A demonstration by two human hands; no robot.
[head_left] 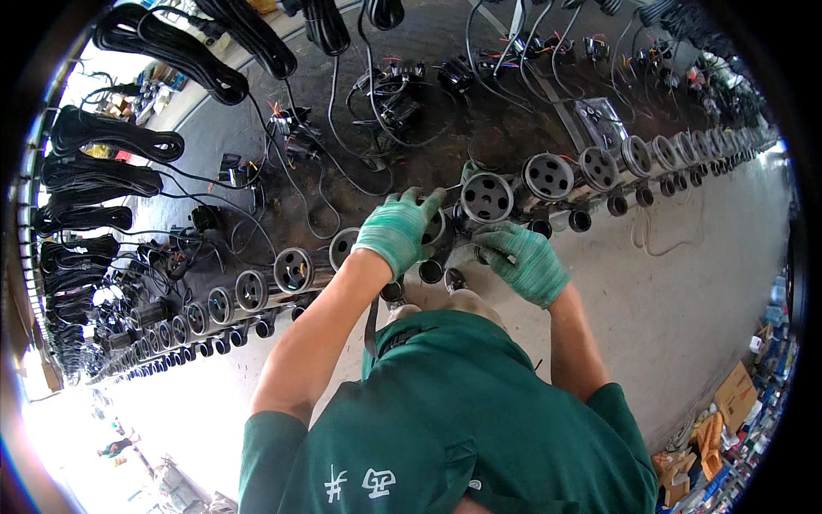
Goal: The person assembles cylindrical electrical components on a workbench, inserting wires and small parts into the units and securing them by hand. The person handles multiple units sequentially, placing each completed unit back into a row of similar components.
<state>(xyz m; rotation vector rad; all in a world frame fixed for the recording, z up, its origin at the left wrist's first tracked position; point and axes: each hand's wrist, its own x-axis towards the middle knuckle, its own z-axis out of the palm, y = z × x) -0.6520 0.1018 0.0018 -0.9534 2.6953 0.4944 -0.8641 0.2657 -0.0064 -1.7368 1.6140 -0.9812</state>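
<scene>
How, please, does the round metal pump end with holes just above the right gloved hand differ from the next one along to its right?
The round metal pump end by the hands has the green-gloved left hand beside it and the green-gloved right hand just below it; the neighbouring pump end stands untouched. The first looks larger, the neighbour slightly smaller. Both are grey discs with dark holes, in the same row.

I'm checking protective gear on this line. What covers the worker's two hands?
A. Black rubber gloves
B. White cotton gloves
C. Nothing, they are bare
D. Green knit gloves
D: both the left hand and the right hand wear green knit gloves as they rest on the row of round grey motor housings.
</scene>
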